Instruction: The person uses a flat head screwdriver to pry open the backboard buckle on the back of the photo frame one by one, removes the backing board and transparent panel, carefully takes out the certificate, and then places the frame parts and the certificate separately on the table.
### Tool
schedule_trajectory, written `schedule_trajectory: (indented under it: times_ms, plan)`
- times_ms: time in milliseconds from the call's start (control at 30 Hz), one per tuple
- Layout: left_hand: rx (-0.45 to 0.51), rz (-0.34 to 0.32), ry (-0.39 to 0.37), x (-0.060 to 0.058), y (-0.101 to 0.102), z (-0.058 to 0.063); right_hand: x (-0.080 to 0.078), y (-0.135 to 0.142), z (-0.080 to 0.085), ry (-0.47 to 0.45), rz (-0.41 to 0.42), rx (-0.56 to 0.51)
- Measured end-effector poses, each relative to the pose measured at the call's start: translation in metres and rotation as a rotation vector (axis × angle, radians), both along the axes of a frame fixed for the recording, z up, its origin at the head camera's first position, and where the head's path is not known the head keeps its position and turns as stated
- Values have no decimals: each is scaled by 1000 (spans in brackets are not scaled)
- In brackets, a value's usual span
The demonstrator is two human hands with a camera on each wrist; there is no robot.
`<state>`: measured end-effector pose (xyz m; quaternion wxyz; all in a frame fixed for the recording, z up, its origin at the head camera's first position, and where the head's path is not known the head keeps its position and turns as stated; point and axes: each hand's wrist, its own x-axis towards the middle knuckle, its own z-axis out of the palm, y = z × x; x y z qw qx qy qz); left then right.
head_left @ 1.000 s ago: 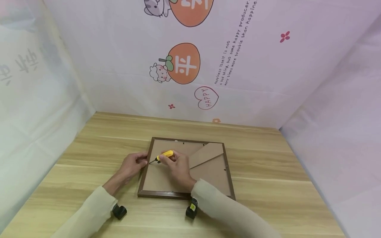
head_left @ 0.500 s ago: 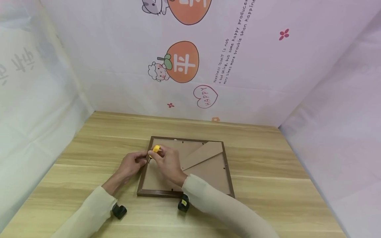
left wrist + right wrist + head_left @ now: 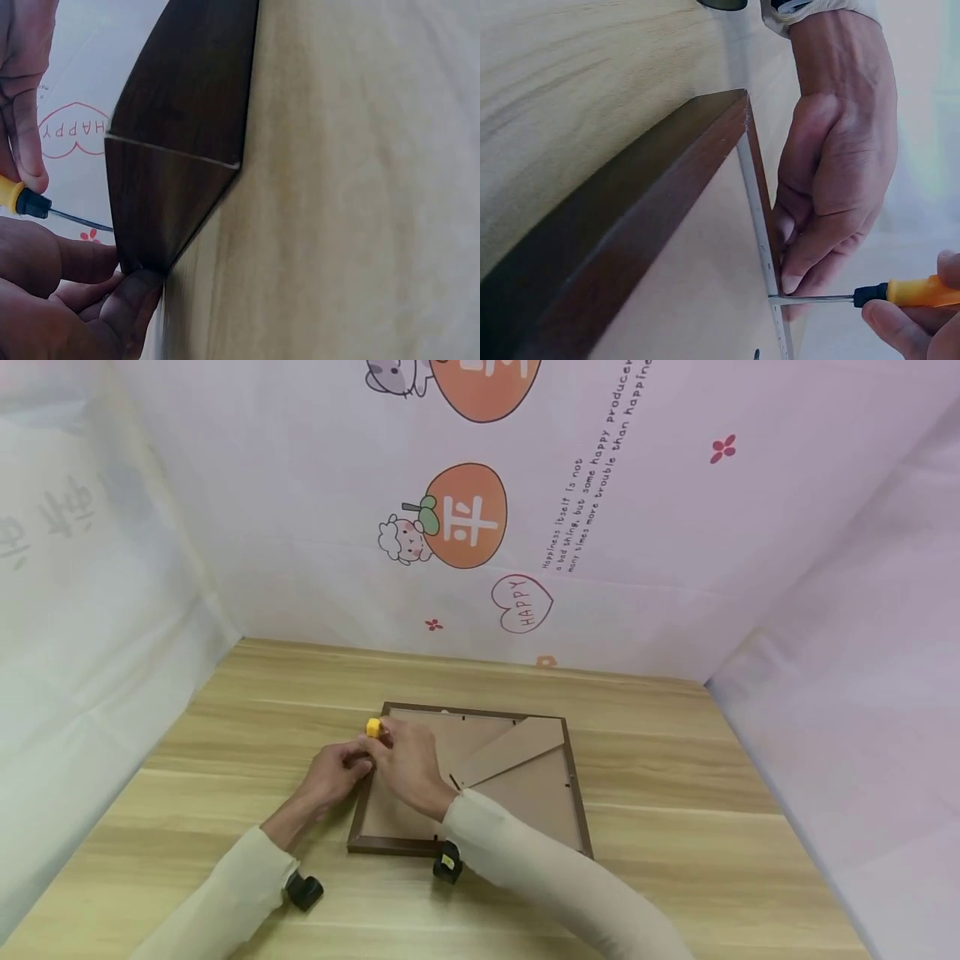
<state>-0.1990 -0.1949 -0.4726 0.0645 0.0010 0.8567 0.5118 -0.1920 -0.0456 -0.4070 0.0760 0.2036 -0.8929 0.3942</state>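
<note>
Between the left and right edges of the desk [image 3: 675, 827], a little in from its far edge, the brown picture frame [image 3: 397, 846] lies flat with its back up. The left hand [image 3: 330, 777] grips the rail nearest the desk's left edge, thumb and bent fingers against its outer side. The right hand [image 3: 408, 764] has its fingers wrapped round the yellow handle of a thin screwdriver [image 3: 871, 295], whose tip meets the inner edge of that same rail.

The frame should handle as a stiff, fairly light piece; the rails look smooth, so dry fingers may slip a little along them. They are the part to hold, best by two opposite sides, with the corners kept free of twisting. The tan backing board [image 3: 532, 797] looks thin and would likely dent or bow under a hard press. The flat support leg [image 3: 513, 752], slanting toward the far right corner, seems a poor handhold, since it would probably swing or bend. The small black tabs [image 3: 567, 786] look like bendable metal, liable to snap if worked often. Whether fragile glass lies underneath cannot be seen.
</note>
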Motion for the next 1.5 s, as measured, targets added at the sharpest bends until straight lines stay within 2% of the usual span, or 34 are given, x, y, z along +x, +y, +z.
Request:
schedule_trajectory:
  times_ms: [233, 367, 567, 733, 833, 1133, 1333, 1500]
  plan:
    - [4, 21, -10, -1, 2, 1, -2, -2, 3, 3, -4, 48]
    - [-8, 16, -6, -2, 1, 1, -5, 3, 1, -27, 0, 1]
    - [-66, -11, 17, -3, -1, 0, -14, 24, -11, -92, 46, -148]
    - [-58, -24, 32, -3, 2, 0, -22, 43, -22, -226, 69, -343]
    - [-51, -23, 18, -3, 4, -1, -24, 54, -28, -303, 59, -419]
    - [10, -31, -61, -7, 1, 3, -22, 87, -34, -385, 6, -357]
    - [7, -47, -68, -17, -2, 7, -23, 105, -38, -465, -8, -454]
    - [-26, -55, -52, -27, -1, 11, -22, 114, -42, -455, -28, -442]
